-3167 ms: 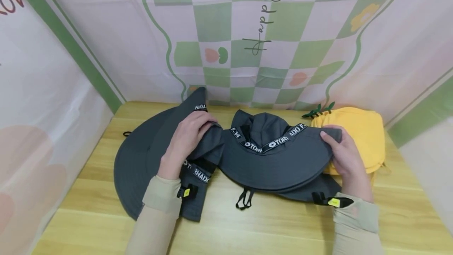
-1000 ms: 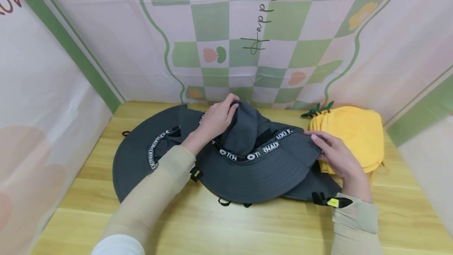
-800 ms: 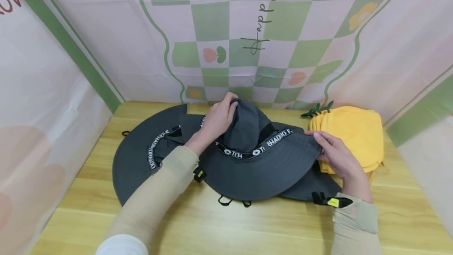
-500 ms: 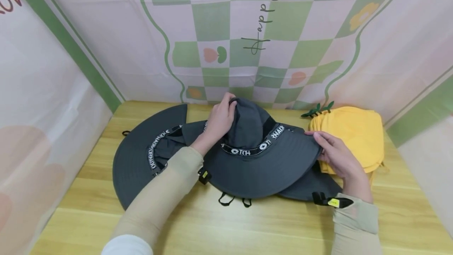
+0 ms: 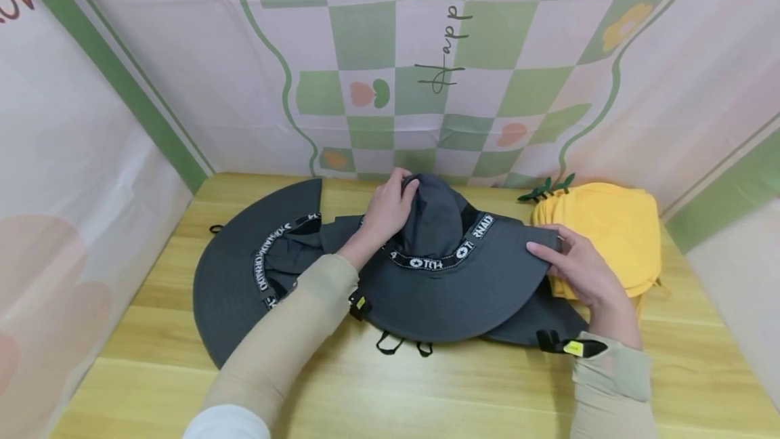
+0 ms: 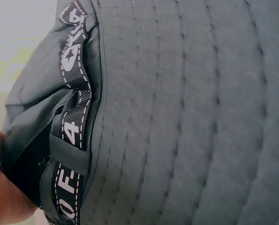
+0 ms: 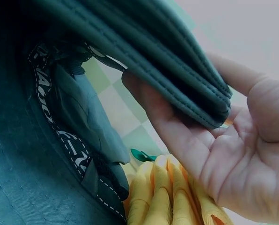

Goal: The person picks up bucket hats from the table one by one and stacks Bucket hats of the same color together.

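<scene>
A dark grey wide-brimmed sun hat [image 5: 451,303] with a black lettered band lies over others of its kind at mid-table. My left hand [image 5: 388,207] pinches its crown near the top; in the left wrist view, the stitched brim [image 6: 177,112] fills most of the frame. At the brim's right end, my right hand [image 5: 581,268] holds the edge, thumb on top and fingers beneath. Several brim layers [image 7: 177,79] sit together between thumb and fingers in the right wrist view. Another grey brim [image 5: 542,317] shows underneath. Black cord loops [image 5: 388,343] stick out at the front.
A separate grey hat [image 5: 225,276] lies at the left, partly behind my left forearm. At the back right is a stack of yellow hats [image 5: 621,236] with green leaf sprigs [image 5: 545,190]. A patterned cloth backdrop [image 5: 426,32] borders the wooden table [image 5: 426,398].
My left hand has gone from the left hat to the middle one's crown, shifting it rightward onto the others. The right hand stays in place and now has its thumb over the brim.
</scene>
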Tool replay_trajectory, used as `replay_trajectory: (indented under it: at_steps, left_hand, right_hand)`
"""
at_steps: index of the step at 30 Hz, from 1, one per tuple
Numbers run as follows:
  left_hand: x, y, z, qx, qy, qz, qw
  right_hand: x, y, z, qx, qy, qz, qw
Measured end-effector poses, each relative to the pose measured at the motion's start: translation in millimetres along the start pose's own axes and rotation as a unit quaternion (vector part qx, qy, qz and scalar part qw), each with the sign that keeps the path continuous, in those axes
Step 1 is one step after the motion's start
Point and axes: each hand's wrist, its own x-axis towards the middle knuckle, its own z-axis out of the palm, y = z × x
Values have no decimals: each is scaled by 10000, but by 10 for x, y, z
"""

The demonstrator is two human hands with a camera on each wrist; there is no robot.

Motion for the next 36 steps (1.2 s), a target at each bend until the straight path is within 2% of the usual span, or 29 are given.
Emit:
replay_trajectory:
  at_steps: [8,14,20,26,30,36]
  left_hand:
    - [-2,-110,-27,-13,-718,-152,9973]
    - [-28,-266,-109,41,-1360,-231,9904]
    - [-98,-406,-261,242,-1848,-50,9825]
    - [-200,-537,-386,701,-2345,242,9693]
    - [-258,-624,-468,799,-2450,386,9654]
    - [-339,-803,-644,988,-2338,391,9665]
  right_hand:
    - [22,4,-4,227,-57,-52,9997]
    - [17,-8,-17,142,-30,55,9999]
    - [10,-22,-34,232,-111,177,9995]
    - [-4,-26,-37,279,-85,290,9992]
    - [-5,-21,-34,360,-105,316,9988]
    - [4,-10,-27,393,-124,245,9988]
